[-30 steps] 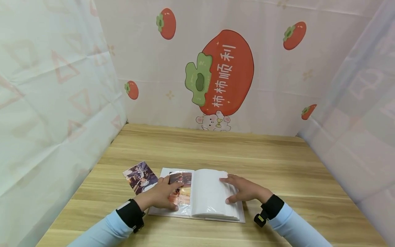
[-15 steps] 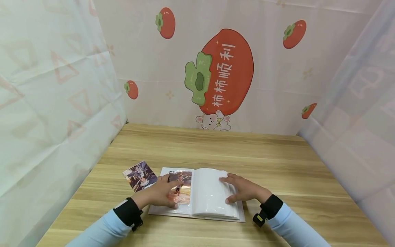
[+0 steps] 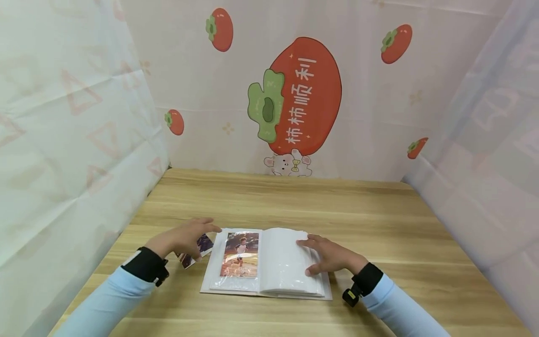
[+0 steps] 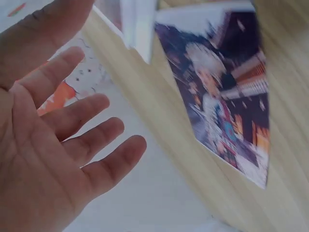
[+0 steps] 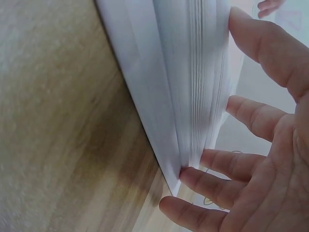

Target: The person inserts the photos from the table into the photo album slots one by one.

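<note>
An open photo album (image 3: 282, 262) lies on the table, its left page holding a photo (image 3: 241, 255) of a child under a clear sleeve. My left hand (image 3: 185, 238) hovers over a loose photo (image 4: 217, 96) to the left of the album. Its fingers (image 4: 82, 116) are spread and hold nothing; in the head view the hand hides part of that photo. My right hand (image 3: 330, 255) rests at the album's right edge. In the right wrist view its fingertips (image 5: 190, 176) touch the side of the page stack (image 5: 198, 82), with the fingers relaxed.
The wood-grain table (image 3: 269, 201) extends behind and to both sides of the album. White cloth walls stand at the left and right, and a printed backdrop (image 3: 307, 98) with persimmon drawings hangs behind.
My left hand has lifted off the album's left page and moved left over the loose photo, uncovering the photo in the sleeve. My right hand has stayed at the right pages.
</note>
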{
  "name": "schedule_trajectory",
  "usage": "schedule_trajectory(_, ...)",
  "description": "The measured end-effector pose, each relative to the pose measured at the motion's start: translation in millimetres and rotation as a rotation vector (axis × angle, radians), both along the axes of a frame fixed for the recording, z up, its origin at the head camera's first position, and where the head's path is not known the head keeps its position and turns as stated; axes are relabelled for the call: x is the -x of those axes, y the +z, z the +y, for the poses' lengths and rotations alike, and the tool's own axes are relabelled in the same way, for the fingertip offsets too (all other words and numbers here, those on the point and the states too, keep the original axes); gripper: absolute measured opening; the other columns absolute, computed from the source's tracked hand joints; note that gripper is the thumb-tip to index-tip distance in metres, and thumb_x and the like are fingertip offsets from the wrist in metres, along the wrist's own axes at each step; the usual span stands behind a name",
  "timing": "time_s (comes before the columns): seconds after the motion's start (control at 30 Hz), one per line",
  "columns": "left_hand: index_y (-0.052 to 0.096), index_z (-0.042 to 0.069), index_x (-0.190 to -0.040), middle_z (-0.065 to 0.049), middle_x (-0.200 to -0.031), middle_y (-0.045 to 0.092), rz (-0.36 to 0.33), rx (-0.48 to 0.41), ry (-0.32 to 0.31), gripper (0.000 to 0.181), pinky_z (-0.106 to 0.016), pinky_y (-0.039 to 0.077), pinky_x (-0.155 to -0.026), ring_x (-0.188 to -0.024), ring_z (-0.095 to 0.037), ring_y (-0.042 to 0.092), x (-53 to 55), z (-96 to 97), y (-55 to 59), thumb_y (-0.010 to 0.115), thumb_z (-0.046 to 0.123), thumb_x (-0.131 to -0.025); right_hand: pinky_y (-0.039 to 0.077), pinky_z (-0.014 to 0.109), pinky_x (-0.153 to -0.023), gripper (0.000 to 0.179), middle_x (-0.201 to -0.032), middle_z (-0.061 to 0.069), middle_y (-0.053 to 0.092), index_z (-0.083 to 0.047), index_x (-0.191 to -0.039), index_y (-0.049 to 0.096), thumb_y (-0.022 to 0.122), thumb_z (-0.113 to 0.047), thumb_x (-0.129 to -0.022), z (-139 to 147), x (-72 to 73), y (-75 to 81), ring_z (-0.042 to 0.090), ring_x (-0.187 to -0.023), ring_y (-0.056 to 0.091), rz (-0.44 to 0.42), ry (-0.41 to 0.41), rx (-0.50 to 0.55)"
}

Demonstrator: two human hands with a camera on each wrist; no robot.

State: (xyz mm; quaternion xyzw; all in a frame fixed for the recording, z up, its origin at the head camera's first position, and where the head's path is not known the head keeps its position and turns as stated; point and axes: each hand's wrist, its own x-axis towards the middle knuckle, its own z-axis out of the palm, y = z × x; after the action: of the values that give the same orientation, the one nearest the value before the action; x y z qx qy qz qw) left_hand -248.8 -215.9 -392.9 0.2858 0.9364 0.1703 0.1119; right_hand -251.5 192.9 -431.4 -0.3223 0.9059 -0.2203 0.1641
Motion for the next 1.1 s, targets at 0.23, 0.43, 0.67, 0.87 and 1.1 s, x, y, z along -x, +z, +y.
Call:
schedule_trajectory(0.23, 0.058, 0.001, -0.118, -0.022, -0.123, 0.05, -0.01, 0.136, 0.01, 0.068, -0.044, 0.045, -0.08, -0.11, -0.039, 0.046, 10.8, -13.6, -8.7, 0.082, -0.008, -0.055, 0.027, 0.057, -0.098, 0.078, -0.143, 0.029, 0.025, -0.008, -0.14, 0.042, 0.075, -0.038, -0.076, -1.4, 1.2, 0.2, 0.044, -0.128, 0.027, -0.01, -0.008, 0.004)
schedule_trajectory(0.43, 0.058, 0.002, -0.12, -0.016, -0.116, 0.053, -0.052, 0.173, 0.039, 0.075, -0.042, 0.046, -0.075, -0.096, -0.029, 0.05, 17.7, -20.1, -21.2, 0.085, -0.007, -0.05, 0.027, 0.057, -0.098, 0.078, -0.144, 0.027, 0.024, -0.01, -0.141, 0.041, 0.075, -0.039, -0.076, -1.2, 2.3, -2.8, 0.044, -0.129, 0.026, -0.007, -0.012, -0.003)
schedule_trajectory(0.67, 0.056, 0.005, -0.122, -0.013, -0.105, 0.05, -0.055, 0.128, 0.142, 0.078, -0.039, 0.046, -0.066, -0.085, -0.027, 0.048, 18.2, -23.6, -29.5, 0.087, -0.001, -0.051, 0.027, 0.059, -0.097, 0.079, -0.144, 0.027, 0.024, -0.01, -0.14, 0.041, 0.076, -0.038, -0.075, 0.3, 1.2, -3.6, 0.044, -0.129, 0.025, -0.008, -0.025, 0.006)
schedule_trajectory(0.87, 0.06, 0.006, -0.111, -0.009, -0.092, 0.048, -0.015, 0.135, 0.192, 0.065, -0.041, 0.044, -0.069, -0.08, -0.025, 0.048, 17.8, -24.2, -32.0, 0.089, 0.021, -0.054, 0.026, 0.06, -0.097, 0.079, -0.145, 0.026, 0.023, -0.011, -0.141, 0.041, 0.076, -0.037, -0.076, 0.5, -0.2, -3.9, 0.044, -0.13, 0.024, -0.02, -0.038, 0.009)
schedule_trajectory(1.1, 0.055, 0.0, -0.098, -0.012, -0.091, 0.043, -0.029, 0.161, 0.269, 0.072, -0.044, 0.042, -0.072, -0.082, -0.028, 0.042, 17.5, -24.0, -32.3, 0.09, 0.04, -0.049, 0.026, 0.058, -0.098, 0.078, -0.144, 0.026, 0.024, -0.01, -0.141, 0.041, 0.077, -0.035, -0.076, -0.3, 0.0, -4.2, 0.043, -0.13, 0.024, -0.017, -0.038, 0.024)
